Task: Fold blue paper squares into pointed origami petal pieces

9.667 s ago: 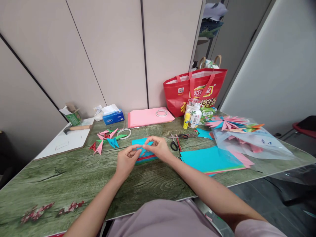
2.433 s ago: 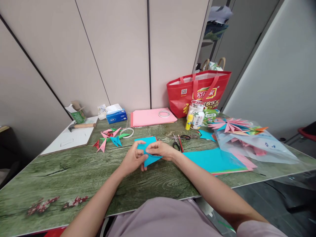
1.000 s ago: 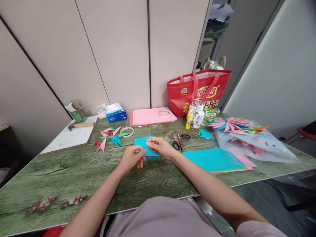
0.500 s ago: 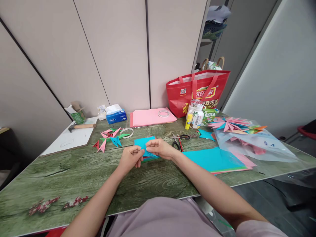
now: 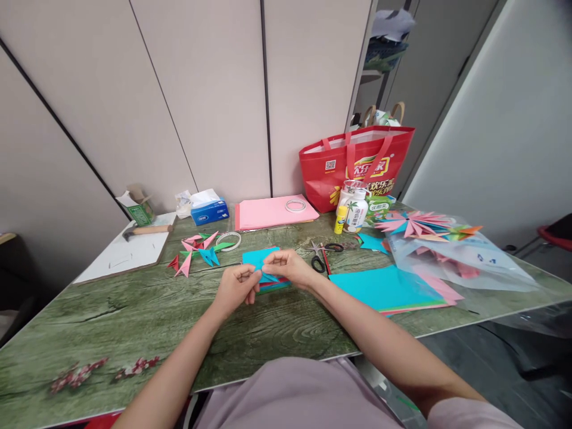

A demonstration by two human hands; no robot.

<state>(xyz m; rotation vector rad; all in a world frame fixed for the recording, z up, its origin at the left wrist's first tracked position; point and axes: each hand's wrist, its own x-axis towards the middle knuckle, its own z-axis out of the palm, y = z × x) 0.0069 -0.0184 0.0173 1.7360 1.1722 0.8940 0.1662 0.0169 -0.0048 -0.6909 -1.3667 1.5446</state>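
Your left hand and right hand both pinched blue paper, close together, over the stack, scissors lay open nearby

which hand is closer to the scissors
Right. The right hand is just left of the scissors, not touching them; the left hand is farther left, beyond the right hand.

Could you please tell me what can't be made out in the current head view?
In the head view:
Folds of the blue paper: partly covered by the left hand and right hand.
Contents of the red bag: mostly hidden by its front wall.
Smallest print on the white bottle: too small to read.
Red seat: cut off by the right edge.
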